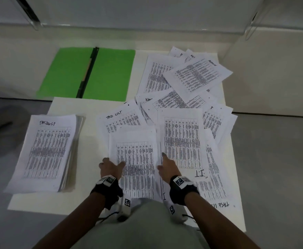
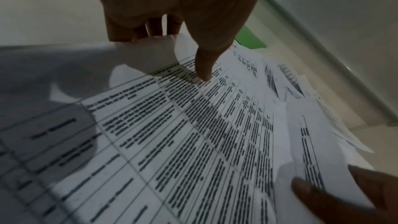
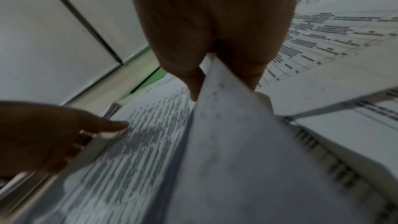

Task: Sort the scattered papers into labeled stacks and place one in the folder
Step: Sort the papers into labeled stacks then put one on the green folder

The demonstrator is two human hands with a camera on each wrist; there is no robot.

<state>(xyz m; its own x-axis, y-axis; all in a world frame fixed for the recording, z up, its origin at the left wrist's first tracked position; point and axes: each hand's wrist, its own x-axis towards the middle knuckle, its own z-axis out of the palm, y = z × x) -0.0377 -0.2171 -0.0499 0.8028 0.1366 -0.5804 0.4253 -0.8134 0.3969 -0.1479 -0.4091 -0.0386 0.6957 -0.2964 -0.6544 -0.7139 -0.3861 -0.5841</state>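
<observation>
Paper sheet (image 1: 135, 159) pinched at opposite edges by both hands (image 1: 111, 167)

An office: printed task-list sheets (image 1: 181, 141) spread beyond the fingers (image 1: 122, 164), a green folder (image 1: 87, 72) farther off, white partitions (image 1: 147, 11) behind.

Both hands (image 1: 111, 168) on a printed sheet (image 1: 136, 159) amid scattered papers (image 1: 192, 83)

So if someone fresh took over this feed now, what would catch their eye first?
Probably the open green folder at the far left, bright against the white table. Next, the loose spread of printed sheets fanned across the right side, against the one tidy stack headed "Task List" at the near left. Then the left hand and right hand, both gripping one sheet at its side edges.
</observation>
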